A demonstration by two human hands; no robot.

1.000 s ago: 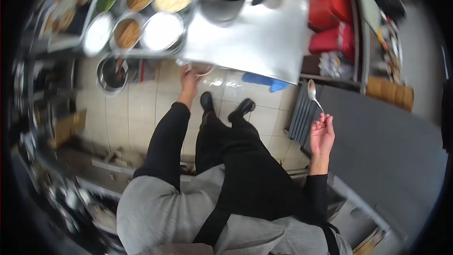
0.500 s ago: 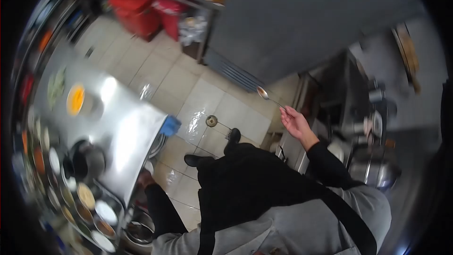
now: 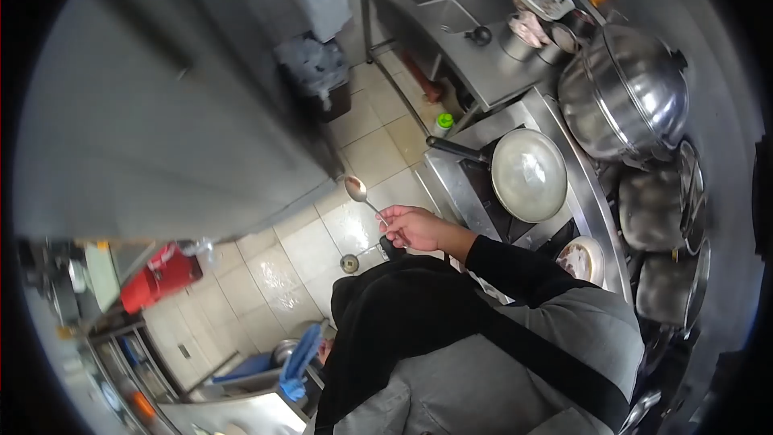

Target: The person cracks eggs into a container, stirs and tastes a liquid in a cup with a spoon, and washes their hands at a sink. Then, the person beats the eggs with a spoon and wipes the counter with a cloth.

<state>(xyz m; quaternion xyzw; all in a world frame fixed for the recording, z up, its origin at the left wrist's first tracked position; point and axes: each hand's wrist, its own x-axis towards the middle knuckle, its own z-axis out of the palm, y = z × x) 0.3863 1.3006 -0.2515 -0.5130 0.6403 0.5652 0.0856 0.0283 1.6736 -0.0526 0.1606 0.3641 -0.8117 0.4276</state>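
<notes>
The right hand (image 3: 420, 229) is pinching a spoon (image 3: 358, 192) between its fingers, bowl end pointing far left; the left hand (image 3: 324, 350) is showing too little to tell its grip.

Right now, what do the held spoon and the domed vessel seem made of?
Spoon: smooth, shiny metal, probably stainless steel; its bowl glints.
Domed vessel: polished metal, likely steel, possibly aluminium; its curved wall shows bright, mirror-like reflections.
</notes>
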